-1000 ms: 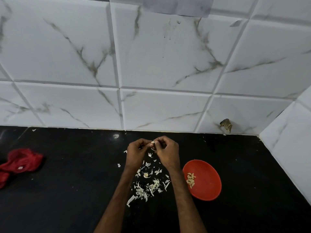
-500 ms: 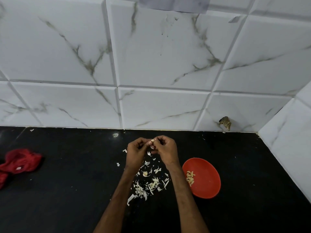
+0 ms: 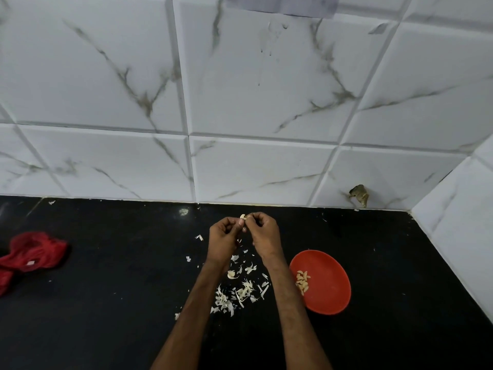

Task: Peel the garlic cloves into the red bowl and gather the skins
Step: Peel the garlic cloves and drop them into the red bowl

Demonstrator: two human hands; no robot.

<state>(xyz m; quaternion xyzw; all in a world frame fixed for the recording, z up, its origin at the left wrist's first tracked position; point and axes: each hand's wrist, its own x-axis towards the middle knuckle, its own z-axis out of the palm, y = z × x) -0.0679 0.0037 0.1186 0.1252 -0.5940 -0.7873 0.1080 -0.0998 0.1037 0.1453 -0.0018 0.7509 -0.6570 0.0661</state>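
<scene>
Above the black countertop, in the head view, a garlic clove is held between both hands, well clear of the surface. A risk is judged here: the clove is pinched only at the fingertips, so a slip during peeling could drop it among the loose skins rather than into the red bowl. A second risk is judged from the spread of the skins: fragments are scattered as far as a stray flake to the left, and any draught or sweep of a forearm could scatter them further, making gathering harder. The bowl is set just right of the right forearm and could be nudged by it.

The left hand is curled nearly closed, its fingertips pinched on the clove. The right hand is likewise curled, thumb and forefinger closed on the same clove from the other side. Peeled cloves are seen lying inside the bowl, at its left side. The skins are seen on the counter between and beneath the forearms. A red cloth is noted far left, well apart.
</scene>
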